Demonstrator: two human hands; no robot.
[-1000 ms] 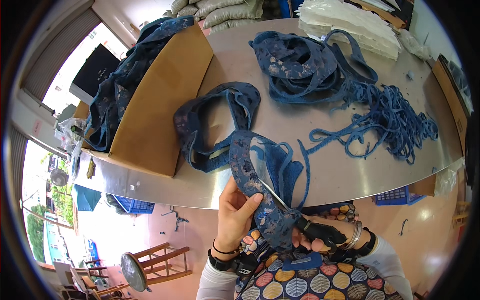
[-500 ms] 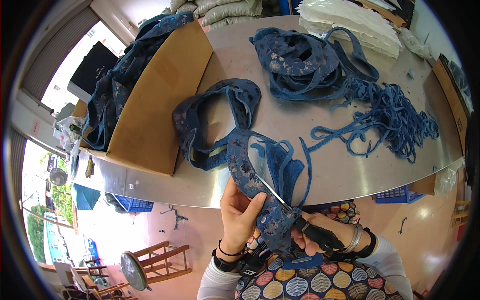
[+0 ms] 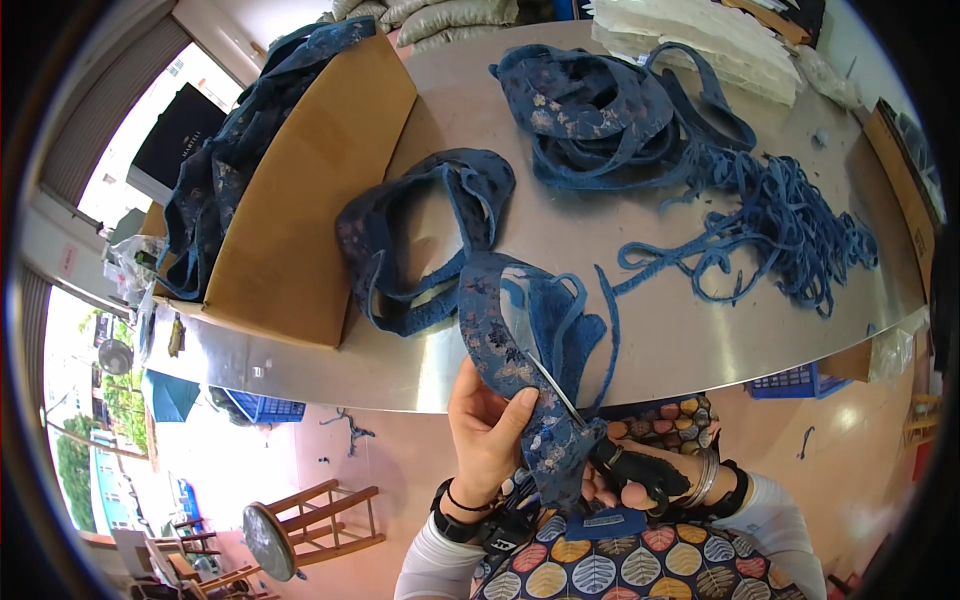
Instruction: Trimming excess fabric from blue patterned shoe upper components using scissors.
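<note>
My left hand [image 3: 488,420] pinches a blue floral fabric strip [image 3: 492,318] between thumb and fingers, near the table's front edge. Black-handled scissors [image 3: 640,470] are in my right hand [image 3: 610,488], their blades lying along the strip's right side. A thin trimmed cord of fabric [image 3: 611,335] trails up from beside the blades toward a tangle of narrow blue offcuts [image 3: 790,225]. Beyond my left hand the strip runs on into a looped length of the same fabric [image 3: 365,225] on the table. My right fingers are partly hidden by the handles.
At the left a cardboard box [image 3: 310,190] holds more blue fabric. A coil of blue strips [image 3: 600,110] lies at the back of the metal table [image 3: 560,225], near a stack of whitish sheets [image 3: 700,45]. A wooden stool [image 3: 310,530] stands on the floor at the lower left.
My left hand has shifted slightly right and down with the strip. The scissors' blades lie a little farther right against the fabric, and the view has moved slightly.
</note>
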